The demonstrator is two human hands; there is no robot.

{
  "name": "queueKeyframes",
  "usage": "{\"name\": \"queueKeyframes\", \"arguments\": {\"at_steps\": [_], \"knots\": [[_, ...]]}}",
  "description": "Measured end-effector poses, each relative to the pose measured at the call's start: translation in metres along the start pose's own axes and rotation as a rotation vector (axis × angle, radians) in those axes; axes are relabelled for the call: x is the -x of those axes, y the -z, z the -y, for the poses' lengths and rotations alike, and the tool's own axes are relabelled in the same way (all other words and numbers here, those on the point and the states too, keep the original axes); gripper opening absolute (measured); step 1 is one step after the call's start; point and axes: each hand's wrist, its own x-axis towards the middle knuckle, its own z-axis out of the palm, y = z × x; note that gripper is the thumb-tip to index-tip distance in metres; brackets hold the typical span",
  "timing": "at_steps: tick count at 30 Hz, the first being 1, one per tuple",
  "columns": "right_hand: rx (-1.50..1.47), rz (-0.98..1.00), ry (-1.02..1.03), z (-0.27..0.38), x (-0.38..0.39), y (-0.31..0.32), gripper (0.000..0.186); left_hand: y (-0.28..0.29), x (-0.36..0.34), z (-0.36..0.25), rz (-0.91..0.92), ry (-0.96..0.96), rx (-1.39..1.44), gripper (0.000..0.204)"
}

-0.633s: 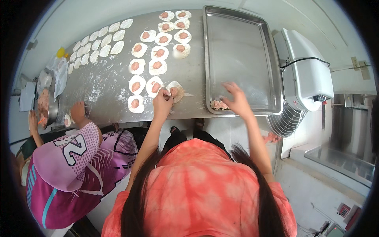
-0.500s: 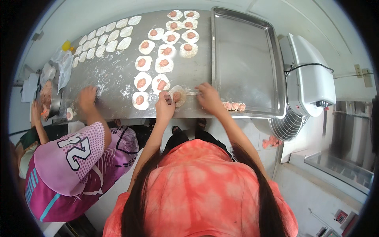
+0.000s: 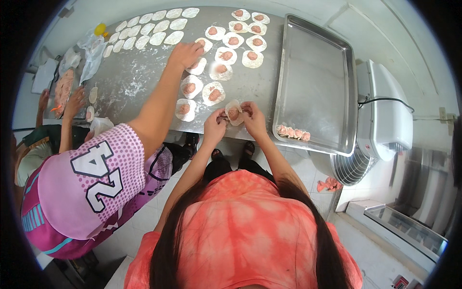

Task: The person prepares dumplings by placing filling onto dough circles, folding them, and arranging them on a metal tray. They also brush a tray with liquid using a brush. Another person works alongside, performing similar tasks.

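A round dough wrapper with a lump of pink meat filling on it is held near the table's front edge. My left hand pinches its left edge between thumb and fingers. On the opposite side my right hand has its fingers closed on the right edge. Several flat wrappers topped with filling, such as one wrapper, lie in columns beyond and to the left of my hands. A row of several shaped dumplings sits in the near left corner of the metal tray, right of my hands.
A co-worker's hand reaches over the filled wrappers from the left. Several plain wrappers lie at the far left of the steel table. Another person's hands are by a pan of meat filling. A white machine stands at right.
My right hand has come in from the right and closed on the wrapper's edge. The co-worker's arm has reached across to the filled wrappers. The whole view has shifted.
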Motion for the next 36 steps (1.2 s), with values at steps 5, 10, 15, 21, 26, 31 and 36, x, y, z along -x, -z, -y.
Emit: {"name": "queueKeyframes", "arguments": {"at_steps": [5, 10, 15, 21, 26, 31, 36], "knots": [[-0.238, 0.031, -0.01, -0.019, -0.001, 0.008, 0.032, -0.006, -0.002, -0.001, 0.081, 0.067, 0.238, 0.038], [-0.323, 0.081, -0.126, -0.012, 0.004, 0.013, 0.026, -0.007, -0.004, -0.01, 0.119, 0.145, 0.421, 0.024], [-0.582, 0.043, -0.143, 0.0, 0.009, 0.016, 0.027, -0.01, -0.003, -0.02, 0.051, 0.126, 0.487, 0.009], [-0.383, 0.059, -0.039, -0.005, 0.017, 0.022, 0.027, -0.01, 0.004, -0.014, 0.022, -0.039, 0.346, 0.014], [0.227, 0.145, 0.071, -0.02, 0.007, 0.027, 0.034, -0.007, 0.009, -0.012, 0.041, -0.054, 0.06, 0.024], [0.271, 0.126, 0.315, 0.003, 0.02, 0.027, 0.038, -0.011, 0.01, -0.018, 0.085, -0.157, -0.33, 0.029], [0.352, 0.13, 0.364, 0.004, 0.02, 0.024, 0.032, -0.012, 0.008, -0.016, 0.039, -0.265, -0.33, 0.025]]}}
